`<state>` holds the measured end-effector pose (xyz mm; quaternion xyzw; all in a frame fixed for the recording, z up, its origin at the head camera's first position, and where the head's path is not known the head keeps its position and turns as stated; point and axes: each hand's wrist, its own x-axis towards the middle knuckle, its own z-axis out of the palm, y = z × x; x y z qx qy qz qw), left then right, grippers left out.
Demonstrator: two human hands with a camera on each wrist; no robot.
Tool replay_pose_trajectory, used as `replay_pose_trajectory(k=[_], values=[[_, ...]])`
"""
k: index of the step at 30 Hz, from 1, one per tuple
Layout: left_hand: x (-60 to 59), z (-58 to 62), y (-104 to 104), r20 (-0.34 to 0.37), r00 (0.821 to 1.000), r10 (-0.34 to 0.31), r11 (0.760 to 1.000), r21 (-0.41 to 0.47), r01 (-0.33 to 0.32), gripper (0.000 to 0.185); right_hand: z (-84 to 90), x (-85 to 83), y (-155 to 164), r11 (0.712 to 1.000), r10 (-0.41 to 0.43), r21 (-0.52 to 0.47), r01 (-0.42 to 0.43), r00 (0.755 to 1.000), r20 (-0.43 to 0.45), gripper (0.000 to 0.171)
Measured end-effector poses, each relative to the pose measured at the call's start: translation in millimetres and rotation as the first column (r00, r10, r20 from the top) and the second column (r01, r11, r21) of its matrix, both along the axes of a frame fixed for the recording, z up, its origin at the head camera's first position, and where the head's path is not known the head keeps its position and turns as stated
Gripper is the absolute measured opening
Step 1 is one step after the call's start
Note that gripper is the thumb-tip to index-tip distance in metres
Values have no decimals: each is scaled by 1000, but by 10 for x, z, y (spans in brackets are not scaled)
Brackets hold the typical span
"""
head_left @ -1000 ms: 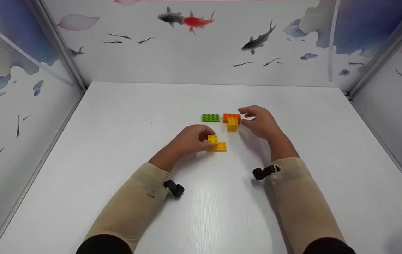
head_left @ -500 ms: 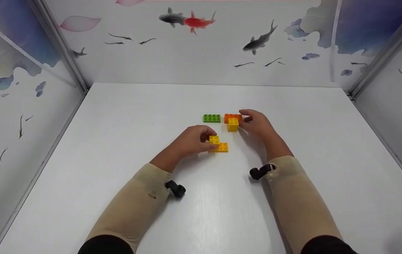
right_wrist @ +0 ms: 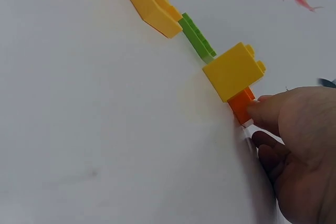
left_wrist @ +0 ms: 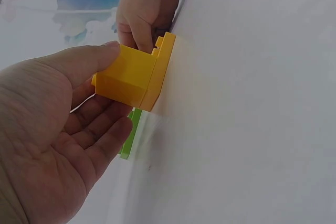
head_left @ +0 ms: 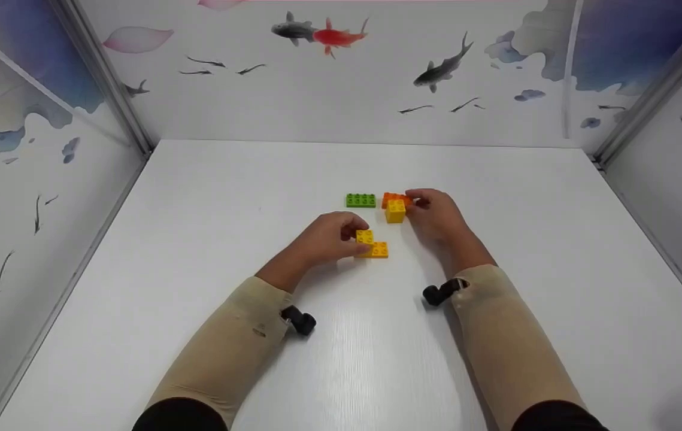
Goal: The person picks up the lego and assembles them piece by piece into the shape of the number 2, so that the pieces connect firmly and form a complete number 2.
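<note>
My left hand (head_left: 332, 238) grips a square yellow toy building brick (head_left: 364, 235) between thumb and fingers. That brick sits on one end of a flatter amber brick (head_left: 380, 249), whose studs show at the right; the left wrist view shows the pair (left_wrist: 128, 72) side-on. Farther back, my right hand (head_left: 441, 220) pinches the right end of an orange brick (head_left: 396, 196), thumb in front and index finger behind. In the right wrist view the thumb lies against the orange brick (right_wrist: 242, 106). Another yellow brick (head_left: 395, 212) stands before the orange one and partly hides it.
A green brick (head_left: 360, 200) lies left of the orange one. All rest on a white table (head_left: 341, 359), walled at the back and sides by panels (head_left: 364, 90) painted with fish. Small black devices (head_left: 300, 321) are strapped to both wrists.
My right hand has come in closer to the orange brick, and its fingers have closed on the right end. The orange brick has turned slightly. My left hand keeps its hold.
</note>
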<state>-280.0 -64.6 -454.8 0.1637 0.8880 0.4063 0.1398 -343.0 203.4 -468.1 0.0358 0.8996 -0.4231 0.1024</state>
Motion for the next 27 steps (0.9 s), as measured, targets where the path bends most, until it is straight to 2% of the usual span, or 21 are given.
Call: replay_pose_trajectory(k=[6, 14, 17, 23, 27], values=[[6, 1, 5, -1, 1000, -1, 1000, -13, 1, 38, 52, 30, -3, 999, -46, -26, 47, 999, 13, 45], [9, 14, 6, 1, 1000, 4, 1000, -21, -4, 39, 109, 6, 46, 1000, 5, 26, -3, 999, -51, 48], [6, 5, 7, 2, 1000, -1, 1000, -21, 1, 39, 140, 14, 80, 1000, 0, 14, 1, 997, -71, 49], [3, -13, -4, -4, 1000, -6, 1000, 0, 6, 37, 233, 71, 104, 1000, 14, -3, -15, 985, -172, 47], [7, -8, -17, -7, 1000, -3, 1000, 7, 3, 38, 295, 124, 83, 1000, 12, -6, -14, 982, -189, 47]])
